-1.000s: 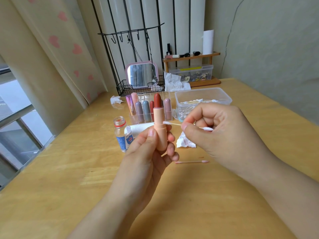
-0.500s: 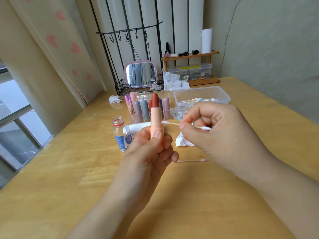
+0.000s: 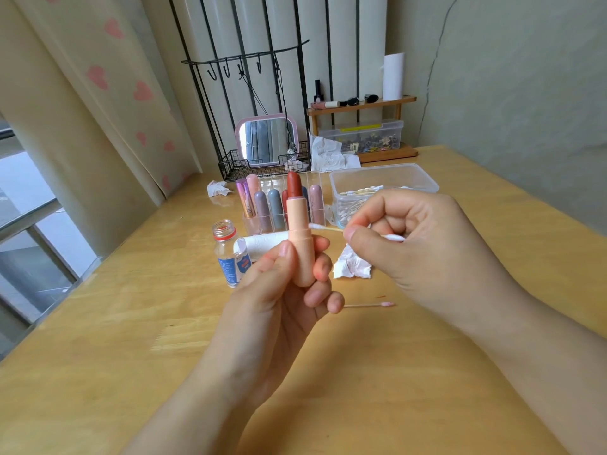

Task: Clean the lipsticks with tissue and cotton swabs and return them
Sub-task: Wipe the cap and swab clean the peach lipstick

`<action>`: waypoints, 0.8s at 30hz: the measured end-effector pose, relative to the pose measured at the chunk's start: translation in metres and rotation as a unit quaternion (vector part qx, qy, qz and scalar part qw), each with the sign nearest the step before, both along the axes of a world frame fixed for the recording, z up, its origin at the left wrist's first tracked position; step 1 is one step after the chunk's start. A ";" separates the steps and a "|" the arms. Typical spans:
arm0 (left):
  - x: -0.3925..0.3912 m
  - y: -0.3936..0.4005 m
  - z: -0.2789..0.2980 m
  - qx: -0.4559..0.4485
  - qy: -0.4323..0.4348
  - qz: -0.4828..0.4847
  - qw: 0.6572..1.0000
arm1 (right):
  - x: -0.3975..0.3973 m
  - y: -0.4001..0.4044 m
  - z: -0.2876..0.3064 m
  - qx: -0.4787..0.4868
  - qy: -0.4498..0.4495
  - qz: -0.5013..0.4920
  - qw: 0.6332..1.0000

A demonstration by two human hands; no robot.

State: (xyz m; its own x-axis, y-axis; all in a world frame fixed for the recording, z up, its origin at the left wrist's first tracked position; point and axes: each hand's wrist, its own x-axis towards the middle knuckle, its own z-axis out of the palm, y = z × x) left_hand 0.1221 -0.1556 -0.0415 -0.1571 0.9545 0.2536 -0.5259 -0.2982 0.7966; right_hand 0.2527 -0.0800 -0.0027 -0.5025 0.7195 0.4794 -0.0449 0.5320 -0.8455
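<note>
My wooden table (image 3: 98,339) sits in a corner, daylight coming from a window (image 3: 29,231) at my left. Cream curtain (image 3: 108,103) with pink hearts hangs beside it. Pale wall (image 3: 525,93) on my right, cracked. At the back, white vertical panels behind a black wire rack (image 3: 243,64) with hooks. Small wooden shelf (image 3: 361,105) against the back corner, pink-framed mirror (image 3: 266,139) left of it.
</note>
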 end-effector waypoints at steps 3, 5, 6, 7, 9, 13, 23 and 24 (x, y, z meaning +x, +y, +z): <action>0.000 0.000 0.001 0.003 -0.003 -0.005 1.000 | 0.000 0.001 0.000 -0.003 -0.004 -0.005 1.000; 0.000 0.000 0.001 0.005 -0.006 -0.015 1.000 | 0.001 0.001 0.000 -0.006 0.000 -0.002 1.000; 0.000 0.000 0.000 0.006 -0.006 -0.022 1.000 | 0.000 0.001 0.000 -0.007 0.002 0.003 1.000; 0.001 0.000 0.000 0.006 -0.006 -0.031 0.999 | 0.000 0.001 0.000 -0.009 0.003 0.008 1.000; 0.002 -0.001 -0.001 0.007 -0.007 -0.051 0.999 | -0.001 0.000 0.000 -0.016 0.005 0.021 1.000; 0.003 0.000 -0.001 0.007 -0.015 -0.043 0.999 | -0.001 0.001 -0.002 -0.017 -0.002 0.008 1.000; -0.002 0.000 0.000 0.001 0.062 0.077 0.995 | -0.002 -0.005 -0.005 0.025 -0.013 0.002 1.000; -0.001 -0.001 0.001 0.003 0.065 0.078 0.995 | -0.002 -0.005 -0.005 0.026 -0.019 0.000 0.999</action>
State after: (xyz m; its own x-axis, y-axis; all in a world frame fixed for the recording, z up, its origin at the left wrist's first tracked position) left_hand 0.1208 -0.1562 -0.0409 -0.2691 0.9194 0.2868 -0.3645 -0.3729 0.8533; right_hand 0.2506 -0.0854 -0.0078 -0.5209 0.6944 0.4964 -0.0135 0.5748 -0.8182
